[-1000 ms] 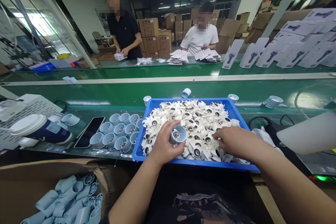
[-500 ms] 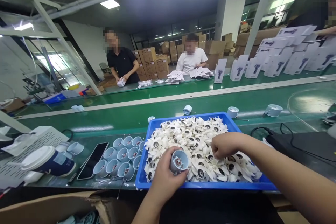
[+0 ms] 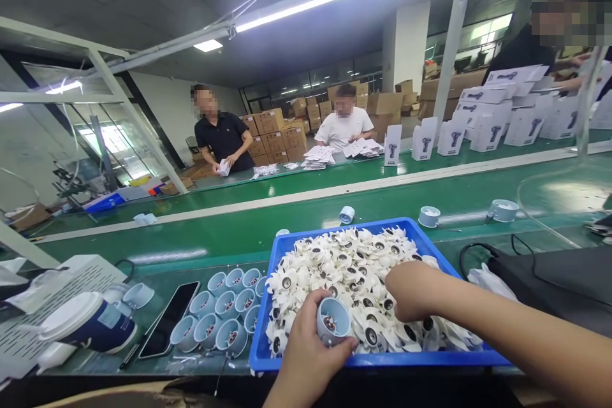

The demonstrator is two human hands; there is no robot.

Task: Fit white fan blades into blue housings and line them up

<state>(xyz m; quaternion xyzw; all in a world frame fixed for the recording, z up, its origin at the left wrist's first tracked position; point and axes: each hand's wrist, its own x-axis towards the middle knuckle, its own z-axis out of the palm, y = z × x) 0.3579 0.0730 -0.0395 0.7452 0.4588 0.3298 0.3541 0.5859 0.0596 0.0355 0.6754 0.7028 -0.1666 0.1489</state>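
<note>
1. Left hand [image 3: 306, 357] closed around a pale blue cup-shaped housing [image 3: 333, 320], open end up, small motor part visible inside; held over near-left corner of blue tray [image 3: 261, 347].
2. Right hand [image 3: 411, 290] curled down into heap of white fan impellers [image 3: 349, 268] in tray middle; fingertips buried, so cannot tell whether one is pinched.
3. No impeller seated in held housing yet.
4. Cluster of upright blue housings [image 3: 224, 309] just left of tray, looking like done or staged pieces; cannot tell which.
5. Tray heaped, so plenty left by the look of it.
6. Phone [image 3: 168, 319] and lidded paper cup [image 3: 86, 322] farther left; a few loose housings [image 3: 429, 216] on green conveyor belt [image 3: 191, 236] beyond tray.
</note>
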